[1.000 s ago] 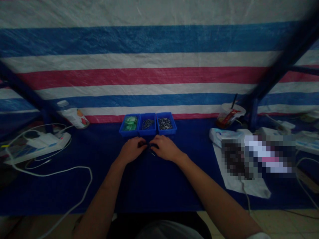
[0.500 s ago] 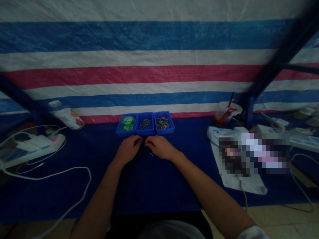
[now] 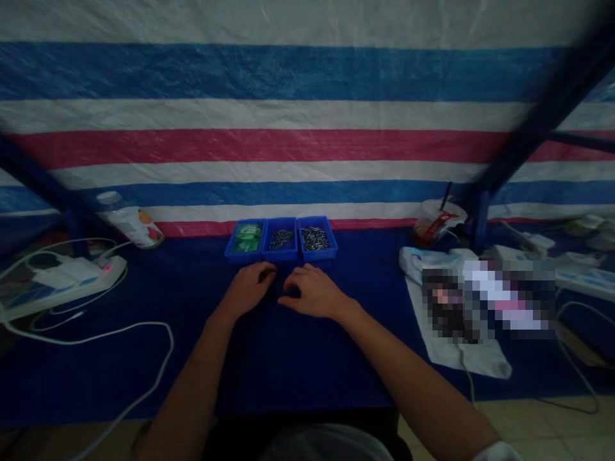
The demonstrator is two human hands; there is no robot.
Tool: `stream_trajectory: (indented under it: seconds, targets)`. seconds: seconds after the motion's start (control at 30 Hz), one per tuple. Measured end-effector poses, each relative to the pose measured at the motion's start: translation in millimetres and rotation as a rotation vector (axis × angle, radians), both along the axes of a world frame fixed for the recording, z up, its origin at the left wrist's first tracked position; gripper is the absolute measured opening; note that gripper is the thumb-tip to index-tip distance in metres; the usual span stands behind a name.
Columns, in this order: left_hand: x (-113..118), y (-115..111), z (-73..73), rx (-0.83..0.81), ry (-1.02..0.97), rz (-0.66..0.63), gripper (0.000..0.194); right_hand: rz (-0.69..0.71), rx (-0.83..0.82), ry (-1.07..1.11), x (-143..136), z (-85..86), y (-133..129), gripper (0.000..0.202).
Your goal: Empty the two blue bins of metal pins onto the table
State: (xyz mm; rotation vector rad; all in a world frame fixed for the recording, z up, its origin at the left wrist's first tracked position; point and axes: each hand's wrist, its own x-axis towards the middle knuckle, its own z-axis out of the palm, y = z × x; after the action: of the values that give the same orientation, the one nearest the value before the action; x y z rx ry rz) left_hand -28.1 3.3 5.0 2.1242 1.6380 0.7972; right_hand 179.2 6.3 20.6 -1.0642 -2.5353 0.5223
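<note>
My left hand (image 3: 248, 289) and my right hand (image 3: 311, 291) rest close together on the dark blue table cover (image 3: 288, 346), just in front of three small blue bins. The left bin (image 3: 246, 239) holds green parts, the middle bin (image 3: 280, 240) thin dark metal pieces, the right bin (image 3: 315, 238) shiny metal pieces. Both hands have curled fingers, fingertips nearly meeting over a dark spot between them. The light is dim, so whether either hand pinches a small part is unclear.
A white power strip (image 3: 62, 279) with cables lies at the left, with a tipped bottle (image 3: 129, 220) behind it. A lidded drink cup with a straw (image 3: 438, 221) stands at the back right beside a blue post (image 3: 479, 218). White bags and a blurred item (image 3: 461, 301) lie at the right.
My right hand has drawn slightly back from my left, and its fingers have lifted a little. The view shifted slightly.
</note>
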Motion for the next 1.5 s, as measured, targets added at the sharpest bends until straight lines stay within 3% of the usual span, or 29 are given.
stream_trajectory:
  seconds: [0.13, 0.4, 0.57, 0.93, 1.07, 1.2, 1.37, 1.5]
  targets:
    - [-0.4, 0.2, -0.7, 0.007, -0.009, 0.011, 0.023, 0.042, 0.075, -0.112, -2.6, -2.5, -3.4, 0.013]
    - [4.0, -0.3, 2.1, 0.022, 0.022, -0.019, 0.024, 0.064, 0.227, -0.129, -5.4, -10.7, 0.1, 0.026]
    - [6.2, -0.1, 3.5, 0.016, 0.029, -0.082, 0.027, 0.051, 0.246, -0.178, -6.9, -11.0, -1.2, 0.022]
    - [5.7, 0.6, 0.7, 0.098, 0.045, 0.006, 0.027, 0.131, 0.305, -0.254, -17.3, -13.1, -8.9, 0.028]
    - [3.2, 2.1, 1.3, 0.176, -0.001, 0.103, 0.026, 0.149, 0.197, -0.071, -15.1, -9.0, -8.8, 0.032]
    - [5.5, 0.1, 7.3, 0.206, -0.159, 0.219, 0.028, 0.124, -0.011, 0.27, -14.4, -1.8, -4.0, 0.027]
    - [10.6, -5.5, 20.1, 0.175, -0.489, 0.487, 0.04, 0.025, -0.475, 0.817, -19.5, 4.2, 3.9, 0.021]
    - [5.9, -4.4, 21.3, 0.292, -0.623, 0.461, 0.039, -0.089, -0.794, 1.197, -18.1, 8.6, 9.4, 0.015]
